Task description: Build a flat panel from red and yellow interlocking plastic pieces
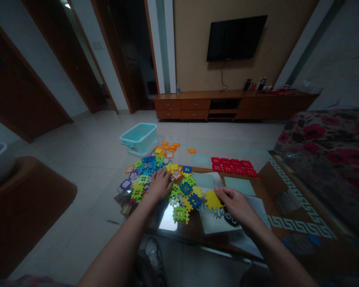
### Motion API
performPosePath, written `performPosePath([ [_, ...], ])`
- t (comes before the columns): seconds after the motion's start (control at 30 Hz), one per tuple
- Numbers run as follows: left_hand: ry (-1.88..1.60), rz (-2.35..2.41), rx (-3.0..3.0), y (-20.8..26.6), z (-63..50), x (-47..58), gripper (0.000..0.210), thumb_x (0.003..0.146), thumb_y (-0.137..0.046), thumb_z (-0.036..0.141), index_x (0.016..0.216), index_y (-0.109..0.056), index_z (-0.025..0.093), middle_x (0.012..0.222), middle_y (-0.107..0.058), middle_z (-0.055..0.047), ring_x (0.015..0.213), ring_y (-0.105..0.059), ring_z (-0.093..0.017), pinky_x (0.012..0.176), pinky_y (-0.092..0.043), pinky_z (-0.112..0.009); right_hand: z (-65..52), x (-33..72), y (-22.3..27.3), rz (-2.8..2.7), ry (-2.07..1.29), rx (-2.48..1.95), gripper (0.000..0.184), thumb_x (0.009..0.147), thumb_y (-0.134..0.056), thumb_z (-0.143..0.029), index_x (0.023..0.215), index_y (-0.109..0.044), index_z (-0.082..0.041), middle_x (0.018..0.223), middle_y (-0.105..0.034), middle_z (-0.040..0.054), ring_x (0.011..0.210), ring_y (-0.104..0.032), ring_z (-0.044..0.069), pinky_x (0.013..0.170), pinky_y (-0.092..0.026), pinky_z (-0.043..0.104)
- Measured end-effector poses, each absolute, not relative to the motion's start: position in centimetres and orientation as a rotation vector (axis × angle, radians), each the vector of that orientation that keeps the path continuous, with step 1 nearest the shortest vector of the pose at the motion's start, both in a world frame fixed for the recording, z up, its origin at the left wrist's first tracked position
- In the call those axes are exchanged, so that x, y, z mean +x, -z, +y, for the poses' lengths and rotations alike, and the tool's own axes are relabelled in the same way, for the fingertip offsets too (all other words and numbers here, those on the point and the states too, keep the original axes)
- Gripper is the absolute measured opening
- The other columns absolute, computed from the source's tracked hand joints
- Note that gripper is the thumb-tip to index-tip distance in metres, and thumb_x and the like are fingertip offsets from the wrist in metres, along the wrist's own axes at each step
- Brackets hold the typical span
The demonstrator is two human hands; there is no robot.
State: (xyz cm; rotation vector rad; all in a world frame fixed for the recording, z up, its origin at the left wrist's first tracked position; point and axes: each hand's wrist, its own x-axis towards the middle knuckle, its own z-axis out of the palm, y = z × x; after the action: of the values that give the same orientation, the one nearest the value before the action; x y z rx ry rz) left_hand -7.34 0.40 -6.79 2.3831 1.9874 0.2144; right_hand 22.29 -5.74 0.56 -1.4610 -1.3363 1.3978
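Observation:
My left hand rests with fingers spread on a heap of plastic interlocking tiles in blue, green, purple, orange and yellow. Between the thumb and fingers of my right hand is a yellow interlocking tile, pinched at its right edge. Left of that tile lie dark blue tiles and a lime green tile with a window cutout. Farther back, red tiles sit joined together in a block. A lone orange tile lies apart near the far side.
A turquoise plastic bin stands beyond the heap at the left. The glass-topped table has pale sheets under its top. A flowered sofa is at the right, and a wooden TV cabinet lines the far wall.

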Motion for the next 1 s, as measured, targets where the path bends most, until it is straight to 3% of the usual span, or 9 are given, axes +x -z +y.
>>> performPosePath([
  [0.17,-0.266,1.963,2.437,5.7,-0.1,-6.9,0.045,0.092,-0.05,0.036,0.135,-0.05,0.023,0.146,-0.048,-0.012,0.14,-0.035,-0.031,0.113,-0.025,-0.055,-5.8,22.1,-1.1,-1.35,-1.372,-1.481,0.051,0.071,-0.061,-0.069,0.069,-0.061,-0.018,0.06,-0.056,0.0006,0.052,-0.045,0.013,0.045,-0.032,0.024],
  [0.37,-0.421,2.004,2.348,3.8,-0.8,-6.6,0.045,0.092,-0.051,0.032,0.134,-0.049,0.017,0.144,-0.05,-0.017,0.134,-0.044,-0.032,0.109,-0.031,-0.056,-5.8,22.0,-1.0,-1.333,-1.379,-1.462,0.05,0.07,-0.063,-0.069,0.067,-0.061,-0.019,0.063,-0.06,0.0029,0.056,-0.051,0.015,0.049,-0.037,0.025],
  [0.57,-0.773,1.985,2.257,3.1,-1.1,-6.6,0.041,0.091,-0.054,0.03,0.129,-0.053,0.015,0.133,-0.058,-0.016,0.125,-0.053,-0.029,0.105,-0.04,-0.046,-5.7,22.1,-0.9,-1.359,-1.377,-1.457,0.048,0.073,-0.062,-0.067,0.068,-0.061,-0.019,0.062,-0.059,0.0012,0.055,-0.05,0.015,0.049,-0.037,0.025],
  [0.87,-1.306,1.806,1.761,0.9,-2.2,-5.7,0.012,0.085,-0.056,0.022,0.095,-0.061,0.018,0.092,-0.068,-0.005,0.083,-0.067,-0.018,0.078,-0.054,-0.034,-5.5,22.1,-0.8,-1.311,-1.362,-1.457,0.05,0.07,-0.062,-0.069,0.066,-0.059,-0.019,0.057,-0.057,0.0,0.051,-0.051,0.015,0.047,-0.038,0.026],
  [1.0,-1.428,1.657,1.418,0.0,-3.1,-4.9,0.031,0.078,-0.064,0.026,0.108,-0.058,0.017,0.096,-0.065,-0.005,0.079,-0.065,-0.016,0.071,-0.057,-0.031,-5.6,22.0,-1.1,-1.253,-1.361,-1.45,0.046,0.069,-0.063,-0.066,0.068,-0.059,-0.02,0.057,-0.058,-0.0002,0.049,-0.051,0.015,0.044,-0.038,0.026],
])
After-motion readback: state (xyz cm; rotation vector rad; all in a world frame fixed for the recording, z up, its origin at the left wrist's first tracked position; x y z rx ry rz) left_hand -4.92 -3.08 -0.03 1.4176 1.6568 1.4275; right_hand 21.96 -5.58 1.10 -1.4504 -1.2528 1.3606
